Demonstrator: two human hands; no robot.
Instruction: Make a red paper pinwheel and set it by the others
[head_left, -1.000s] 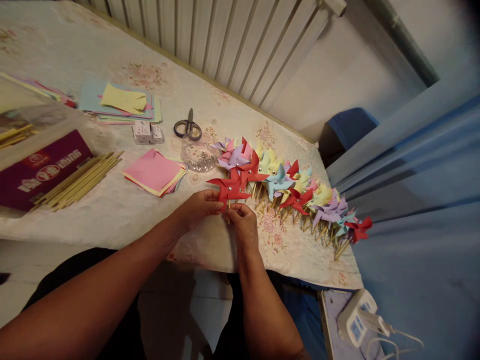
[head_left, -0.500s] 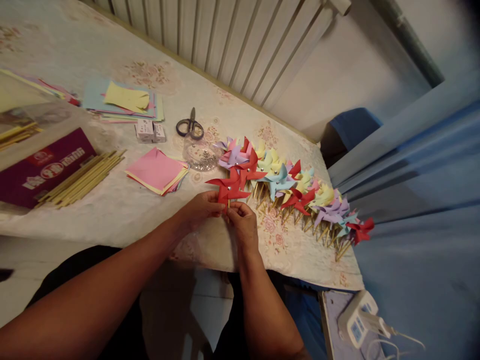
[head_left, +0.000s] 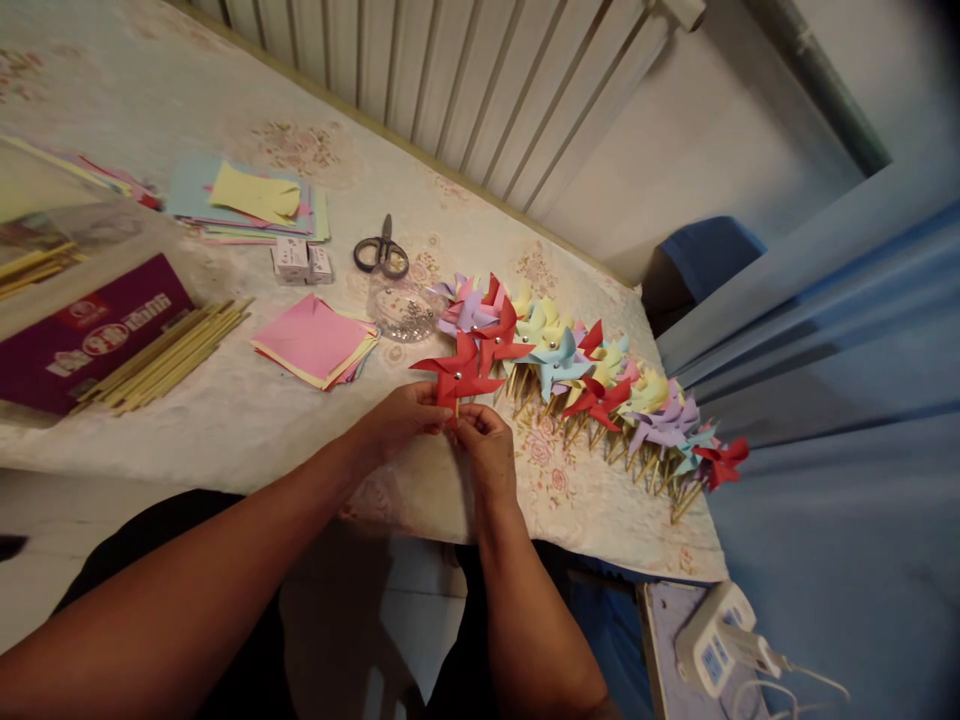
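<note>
Near the table's front edge, a red paper pinwheel [head_left: 465, 372] with a silvery pin at its centre is held between both hands. My left hand [head_left: 409, 412] pinches its lower left side, fingers closed. From the right, my right hand [head_left: 487, 440] has thumb and fingertips closed at the pinwheel's base, around its stick, of which only a short bit shows. Just beyond lie several finished pinwheels [head_left: 555, 360] in red, yellow, blue and purple, their sticks pointing toward me. A clear dish [head_left: 405, 312] with small shiny pins stands to the upper left of the held pinwheel.
A stack of paper squares [head_left: 315, 342], scissors [head_left: 382, 255], small white boxes [head_left: 291, 258] and coloured sheets [head_left: 187, 195] lie on the floral tablecloth [head_left: 360, 150]. Thin wooden sticks [head_left: 169, 358] lean by a purple-fronted box [head_left: 90, 335] at left. A power strip [head_left: 712, 640] sits lower right.
The pinwheel's blades have shifted very slightly between my hands. Both hands keep their grip in nearly the same place.
</note>
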